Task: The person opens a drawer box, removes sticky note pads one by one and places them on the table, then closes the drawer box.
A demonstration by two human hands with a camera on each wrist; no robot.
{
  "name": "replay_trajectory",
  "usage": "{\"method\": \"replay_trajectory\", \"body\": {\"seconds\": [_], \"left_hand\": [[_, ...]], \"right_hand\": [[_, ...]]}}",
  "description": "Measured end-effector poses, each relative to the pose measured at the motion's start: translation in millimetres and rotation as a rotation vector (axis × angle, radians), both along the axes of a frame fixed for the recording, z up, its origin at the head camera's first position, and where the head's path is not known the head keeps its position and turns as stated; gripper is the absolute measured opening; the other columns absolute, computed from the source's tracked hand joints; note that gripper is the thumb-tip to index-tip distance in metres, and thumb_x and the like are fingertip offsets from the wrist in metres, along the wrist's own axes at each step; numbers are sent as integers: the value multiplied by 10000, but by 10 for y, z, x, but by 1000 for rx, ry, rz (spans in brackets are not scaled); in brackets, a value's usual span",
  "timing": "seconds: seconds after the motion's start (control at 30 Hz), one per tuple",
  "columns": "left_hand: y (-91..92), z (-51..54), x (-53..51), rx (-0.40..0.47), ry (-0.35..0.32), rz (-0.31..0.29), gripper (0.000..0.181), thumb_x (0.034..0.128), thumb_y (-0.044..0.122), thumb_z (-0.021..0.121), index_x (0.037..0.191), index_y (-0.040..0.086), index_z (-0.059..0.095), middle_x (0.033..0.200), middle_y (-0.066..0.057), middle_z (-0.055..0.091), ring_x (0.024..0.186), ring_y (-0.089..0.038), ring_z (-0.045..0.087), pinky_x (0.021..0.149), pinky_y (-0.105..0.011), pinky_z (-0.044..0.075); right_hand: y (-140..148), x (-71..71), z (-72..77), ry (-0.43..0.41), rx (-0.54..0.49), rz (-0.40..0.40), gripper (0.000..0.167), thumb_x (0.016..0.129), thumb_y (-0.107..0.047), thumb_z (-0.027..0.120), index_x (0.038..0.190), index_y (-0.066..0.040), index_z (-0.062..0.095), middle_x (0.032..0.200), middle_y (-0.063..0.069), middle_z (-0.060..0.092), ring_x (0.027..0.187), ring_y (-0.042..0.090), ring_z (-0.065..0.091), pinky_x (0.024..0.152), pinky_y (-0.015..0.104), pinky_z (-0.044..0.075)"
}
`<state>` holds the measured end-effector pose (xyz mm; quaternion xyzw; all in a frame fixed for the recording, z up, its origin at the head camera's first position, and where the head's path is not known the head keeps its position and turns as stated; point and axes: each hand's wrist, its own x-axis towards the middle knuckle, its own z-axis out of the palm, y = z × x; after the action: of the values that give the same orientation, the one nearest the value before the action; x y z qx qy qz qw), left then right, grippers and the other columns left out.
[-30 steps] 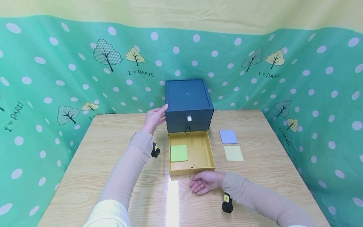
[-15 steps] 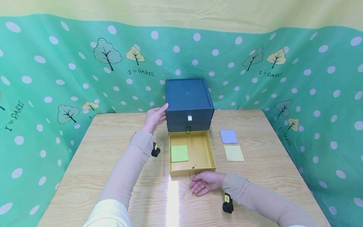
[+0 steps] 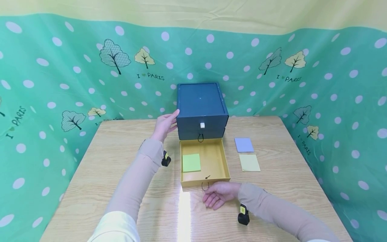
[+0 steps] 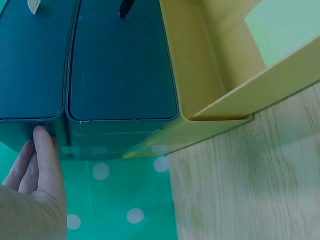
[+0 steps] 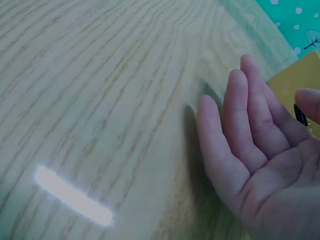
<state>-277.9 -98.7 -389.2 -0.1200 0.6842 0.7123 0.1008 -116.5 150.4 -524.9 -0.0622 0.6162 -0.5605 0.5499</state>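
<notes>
A dark blue drawer box (image 3: pixel 199 101) stands at the back, with a white knob (image 3: pixel 202 125) and a black cord loop on its front. Its yellow bottom drawer (image 3: pixel 213 161) is pulled out, and a green sticky note pad (image 3: pixel 191 162) lies inside on the left. My left hand (image 3: pixel 164 127) rests its straight fingers against the box's left side, as the left wrist view (image 4: pixel 42 175) confirms. At the drawer's front, my right hand (image 3: pixel 220 194) pinches the black cord loop (image 5: pixel 300 115) between thumb and index finger; the other fingers are loosely extended.
A lavender sticky note pad (image 3: pixel 244 145) and a pale yellow one (image 3: pixel 249 163) lie on the wooden table (image 3: pixel 127 188), right of the drawer. Green dotted fabric (image 3: pixel 121 101) hangs behind the table and along both sides.
The drawer, the note pads and my left hand stay in place. My right hand's lower fingers shift very slightly, and the head view tilts a little.
</notes>
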Motion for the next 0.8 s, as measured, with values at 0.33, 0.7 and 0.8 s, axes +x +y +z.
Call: {"method": "replay_trajectory", "body": {"seconds": [0.33, 0.7, 0.8], "left_hand": [[0, -6, -15, -4, -5, 3, 728, 829, 454, 695, 1376, 31, 470, 1461, -85, 427, 1270, -239, 498, 1011, -347, 488], [9, 13, 11, 1, -5, 7, 682, 844, 431, 687, 1352, 18, 496, 1459, -91, 424, 1280, -253, 487, 1019, -368, 482], [9, 11, 7, 2, -3, 13, 667, 849, 428, 684, 1346, 20, 504, 1459, -89, 424, 1281, -254, 485, 1017, -369, 483]], "right_hand": [[-11, -44, 176, 78, 8, 96, 419, 1002, -252, 404, 1145, 103, 576, 879, 36, 679, 795, 132, 650, 831, 387, 577], [-22, -167, 319, 131, -75, 138, 412, 990, -199, 448, 1117, 179, 555, 949, 154, 691, 794, 132, 664, 875, 460, 552], [-27, -203, 369, 139, -95, 147, 426, 991, -198, 449, 1130, 195, 535, 966, 181, 685, 792, 122, 667, 858, 422, 564]]}}
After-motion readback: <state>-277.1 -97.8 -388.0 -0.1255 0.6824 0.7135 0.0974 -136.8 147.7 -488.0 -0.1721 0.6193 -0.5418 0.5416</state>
